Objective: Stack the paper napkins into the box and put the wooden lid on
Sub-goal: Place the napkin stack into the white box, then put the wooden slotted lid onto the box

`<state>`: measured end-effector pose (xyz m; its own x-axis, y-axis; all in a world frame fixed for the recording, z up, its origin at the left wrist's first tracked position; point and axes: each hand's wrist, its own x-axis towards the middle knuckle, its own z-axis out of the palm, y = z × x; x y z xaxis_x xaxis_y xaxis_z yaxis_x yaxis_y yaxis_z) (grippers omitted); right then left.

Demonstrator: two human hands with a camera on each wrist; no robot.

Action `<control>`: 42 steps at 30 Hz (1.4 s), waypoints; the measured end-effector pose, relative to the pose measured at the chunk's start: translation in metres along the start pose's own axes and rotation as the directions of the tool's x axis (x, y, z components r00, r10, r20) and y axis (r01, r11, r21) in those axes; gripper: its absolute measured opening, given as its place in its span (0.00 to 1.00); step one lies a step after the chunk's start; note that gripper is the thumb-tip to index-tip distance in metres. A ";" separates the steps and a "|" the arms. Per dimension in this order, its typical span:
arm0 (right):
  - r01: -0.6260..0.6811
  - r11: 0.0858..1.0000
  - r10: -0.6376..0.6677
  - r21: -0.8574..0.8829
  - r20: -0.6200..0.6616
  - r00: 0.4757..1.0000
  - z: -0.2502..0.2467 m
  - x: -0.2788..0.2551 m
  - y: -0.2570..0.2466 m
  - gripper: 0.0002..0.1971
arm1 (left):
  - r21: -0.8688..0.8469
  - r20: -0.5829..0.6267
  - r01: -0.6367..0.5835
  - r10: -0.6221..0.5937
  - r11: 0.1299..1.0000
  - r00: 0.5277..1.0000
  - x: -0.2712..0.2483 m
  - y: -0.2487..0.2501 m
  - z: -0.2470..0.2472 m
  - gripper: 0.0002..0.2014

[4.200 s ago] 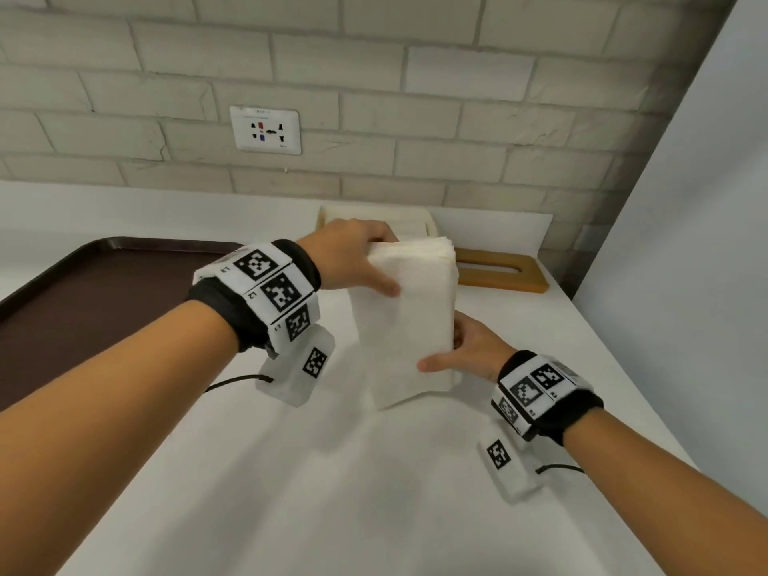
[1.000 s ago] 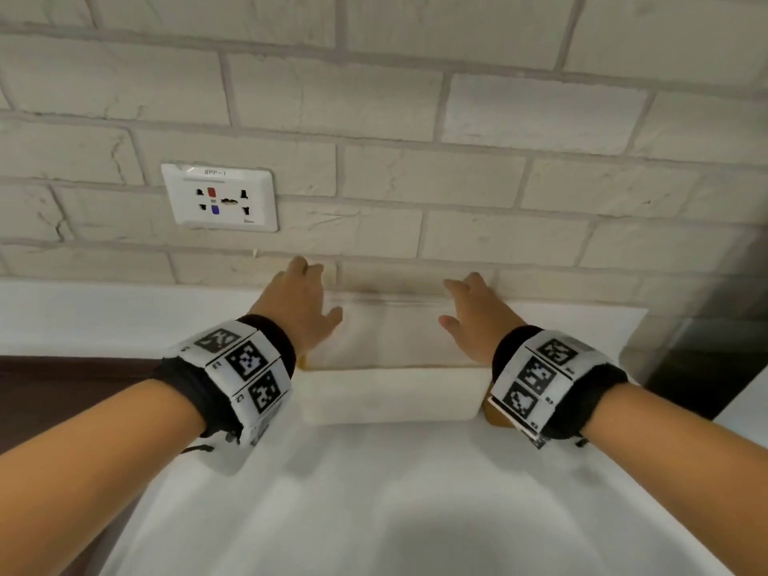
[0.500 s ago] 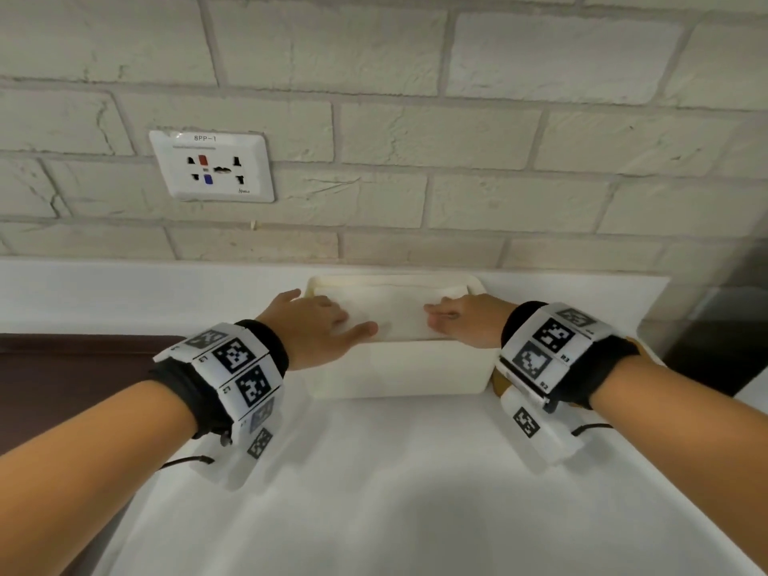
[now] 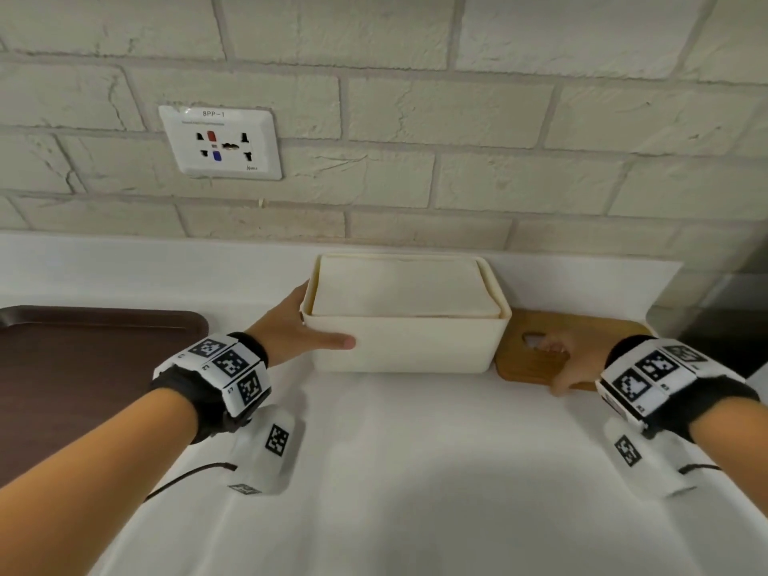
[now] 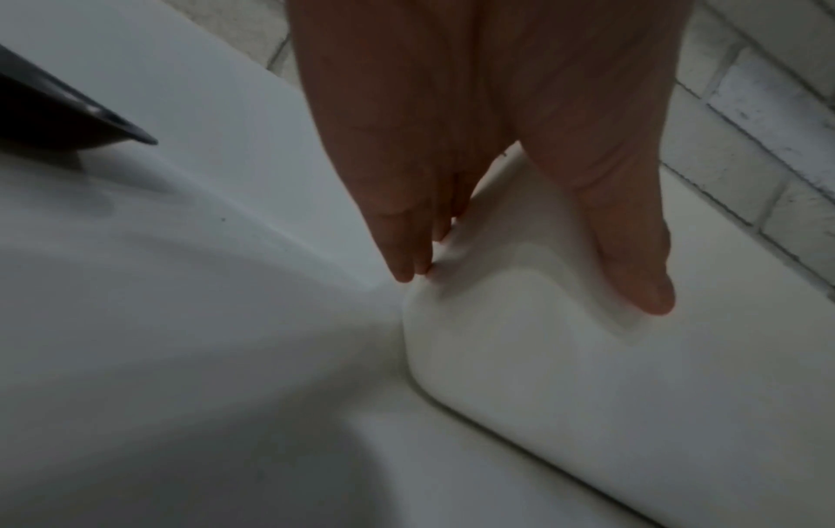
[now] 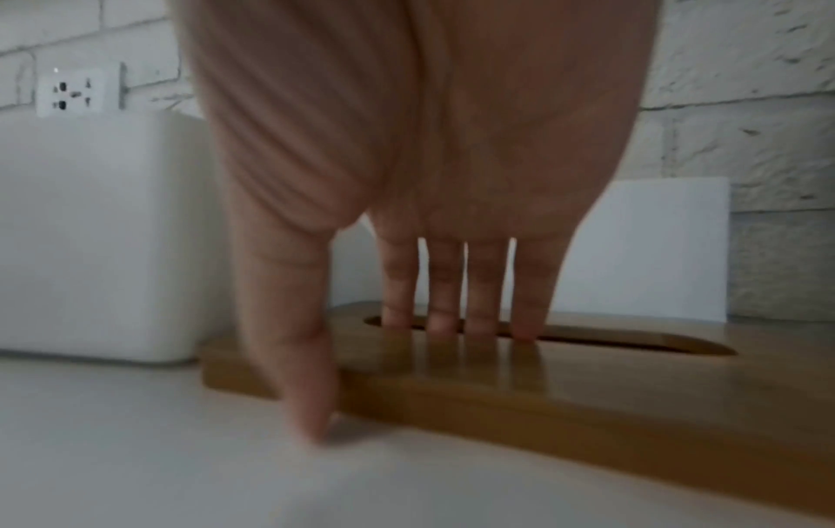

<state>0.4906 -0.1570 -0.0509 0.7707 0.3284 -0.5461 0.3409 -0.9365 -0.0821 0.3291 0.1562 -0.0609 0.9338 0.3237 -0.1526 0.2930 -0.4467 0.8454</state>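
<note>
Wooden lid (image 4: 536,359) pinched by right hand (image 4: 567,367); flat left hand (image 4: 299,326) against box (image 4: 407,347).

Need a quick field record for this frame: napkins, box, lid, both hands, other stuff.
napkins: white stack inside the box, top near the rim
box: white, open, on the counter
lid: wooden, slotted, flat on the counter right of the box, not yet on
left hand: at the box's left end, thumb across its front, fingers straight
right hand: on the lid, fingers in the slot, thumb at its near edge
other: brown tray at left; wall socket
</note>
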 end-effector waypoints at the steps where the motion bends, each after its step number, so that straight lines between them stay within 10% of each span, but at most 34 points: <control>1: 0.014 0.999 -0.013 0.032 -0.020 1.000 0.001 0.001 0.004 0.40 | -0.019 -0.013 0.002 -0.002 1.000 1.000 0.002 -0.001 0.002 0.55; 9: 0.238 0.894 -0.117 0.380 -0.314 0.942 -0.019 -0.046 0.029 0.45 | -0.085 -0.008 -0.054 0.053 0.995 0.999 0.006 -0.004 0.004 0.60; 14: 0.339 0.940 -0.284 0.043 -0.452 0.845 -0.047 -0.058 -0.020 0.37 | -0.134 -0.052 -0.045 0.038 0.990 0.998 0.004 0.000 0.008 0.60; 26: 0.430 0.855 -0.482 -0.290 -0.141 0.865 -0.054 -0.036 -0.159 0.35 | -0.141 0.014 -0.052 0.054 0.989 0.998 0.010 -0.004 0.003 0.61; 35: 0.467 0.803 -0.537 -0.371 -0.110 0.836 -0.050 -0.032 -0.202 0.35 | -0.063 0.031 -0.103 0.105 0.993 0.994 0.010 -0.003 0.004 0.51; 42: 0.485 0.838 -0.533 -0.249 -0.183 0.826 -0.050 -0.040 -0.187 0.30 | -0.015 0.065 0.030 -0.029 0.999 0.997 0.003 0.005 0.000 0.64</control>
<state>0.4232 0.0108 0.0280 0.5537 0.7928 -0.2548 0.7938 -0.5949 -0.1262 0.3330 0.1554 -0.0573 0.9364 0.2812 -0.2101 0.3176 -0.4239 0.8482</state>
